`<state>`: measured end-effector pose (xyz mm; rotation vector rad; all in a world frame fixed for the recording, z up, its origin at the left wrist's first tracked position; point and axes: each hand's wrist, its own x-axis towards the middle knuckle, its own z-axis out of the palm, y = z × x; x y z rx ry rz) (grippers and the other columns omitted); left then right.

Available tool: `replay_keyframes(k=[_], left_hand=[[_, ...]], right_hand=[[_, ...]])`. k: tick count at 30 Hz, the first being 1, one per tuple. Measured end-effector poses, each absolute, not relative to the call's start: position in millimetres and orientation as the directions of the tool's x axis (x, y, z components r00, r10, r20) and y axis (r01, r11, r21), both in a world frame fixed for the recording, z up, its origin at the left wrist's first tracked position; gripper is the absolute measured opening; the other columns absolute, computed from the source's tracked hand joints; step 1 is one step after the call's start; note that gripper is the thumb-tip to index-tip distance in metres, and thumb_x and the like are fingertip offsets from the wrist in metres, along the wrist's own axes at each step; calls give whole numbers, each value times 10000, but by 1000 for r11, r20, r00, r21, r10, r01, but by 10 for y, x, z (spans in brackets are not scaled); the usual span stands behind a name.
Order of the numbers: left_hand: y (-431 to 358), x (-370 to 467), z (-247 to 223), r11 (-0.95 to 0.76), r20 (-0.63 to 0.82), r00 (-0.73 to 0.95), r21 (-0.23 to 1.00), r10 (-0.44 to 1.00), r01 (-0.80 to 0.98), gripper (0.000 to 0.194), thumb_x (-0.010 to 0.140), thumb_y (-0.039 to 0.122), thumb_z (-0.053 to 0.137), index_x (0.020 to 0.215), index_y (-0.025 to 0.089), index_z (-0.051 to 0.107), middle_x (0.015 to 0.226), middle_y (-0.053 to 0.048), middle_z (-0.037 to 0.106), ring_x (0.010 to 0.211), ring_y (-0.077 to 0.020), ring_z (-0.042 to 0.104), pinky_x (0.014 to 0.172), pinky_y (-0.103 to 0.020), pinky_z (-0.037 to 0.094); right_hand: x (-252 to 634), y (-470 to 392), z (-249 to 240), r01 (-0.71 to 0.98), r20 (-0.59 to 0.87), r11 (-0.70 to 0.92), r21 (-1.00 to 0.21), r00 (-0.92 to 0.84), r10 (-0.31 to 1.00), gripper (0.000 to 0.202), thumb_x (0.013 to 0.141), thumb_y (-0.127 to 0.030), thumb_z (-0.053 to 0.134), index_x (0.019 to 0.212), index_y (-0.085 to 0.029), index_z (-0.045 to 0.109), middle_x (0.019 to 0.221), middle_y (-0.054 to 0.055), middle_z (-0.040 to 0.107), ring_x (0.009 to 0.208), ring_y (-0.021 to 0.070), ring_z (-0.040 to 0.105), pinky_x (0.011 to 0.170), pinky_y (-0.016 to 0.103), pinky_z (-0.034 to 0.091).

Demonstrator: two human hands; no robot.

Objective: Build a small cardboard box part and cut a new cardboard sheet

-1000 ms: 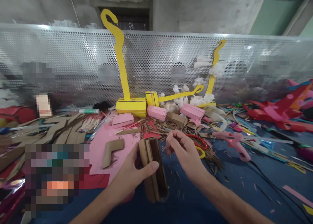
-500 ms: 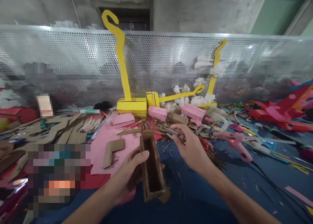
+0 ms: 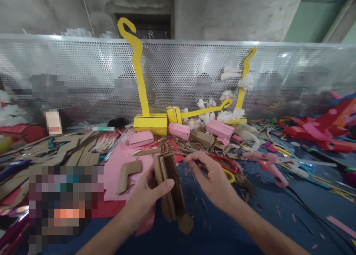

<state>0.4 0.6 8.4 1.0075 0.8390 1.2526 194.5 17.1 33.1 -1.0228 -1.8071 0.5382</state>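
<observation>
An open, narrow cardboard box (image 3: 169, 188) is gripped in my left hand (image 3: 155, 192), tilted with its hollow side toward the right. A small rounded cardboard piece (image 3: 185, 224) sits at its lower end. To the right of the box is my right hand (image 3: 210, 173), its fingers bent and thumb drawn in; whether anything lies between the fingertips is too small to tell. Scissors with red and yellow handles (image 3: 228, 173) lie on the table just behind my right hand. An L-shaped cardboard piece (image 3: 128, 173) rests on pink sheet at the left.
A pink glue gun (image 3: 271, 166) with a black cord lies at the right. Yellow hooked shapes (image 3: 141, 88) and pink blocks (image 3: 140, 137) stand before a perforated metal screen (image 3: 91, 73). Cardboard scraps (image 3: 80, 147) cover the left side; red paper shapes (image 3: 317, 131) lie far right.
The box has turned in my left hand, showing more of its outer side. My right hand has lowered slightly, and the grey tool at its fingertips now lies apart, with the coloured handles exposed.
</observation>
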Motion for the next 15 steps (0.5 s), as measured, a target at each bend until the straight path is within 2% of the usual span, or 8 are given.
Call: replay_keyframes(k=[5,9,12,15], left_hand=[[45,-66,30,-82,88,54,991,995,-108,733,730,385,834,1347,235,468,1135,-69,717,1005,-233,683,882,-358,560],[-3,-54,54,-140,147,127,988,981,-63,638,802,395,770,1333,239,453,1175,-71,705,1061,-228,669,913,-345,542],[-44,-22,97,-146,150,199,989,968,-39,702,804,373,767,1382,251,388,1219,-76,691,1075,-237,667,912,-356,541],[-65,-18,127,-196,183,233,980,955,36,749,784,350,782,1399,250,366,1265,-86,663,1121,-261,647,944,-383,524]], right_hand=[[1843,65,288,313,555,597,-739,-219,802,88,968,-241,536,1021,-227,604,914,20,654,808,164,605,727,280,480],[1815,19,287,344,680,699,-627,-195,706,186,930,-203,577,1106,-255,604,973,35,627,863,184,600,755,306,500],[1814,3,302,428,749,739,-520,-187,635,250,889,-202,628,1130,-268,641,1111,78,590,1039,240,579,896,381,494],[1803,1,301,466,771,745,-478,-183,610,281,848,-206,679,1122,-269,667,1143,87,563,1085,261,562,941,419,484]])
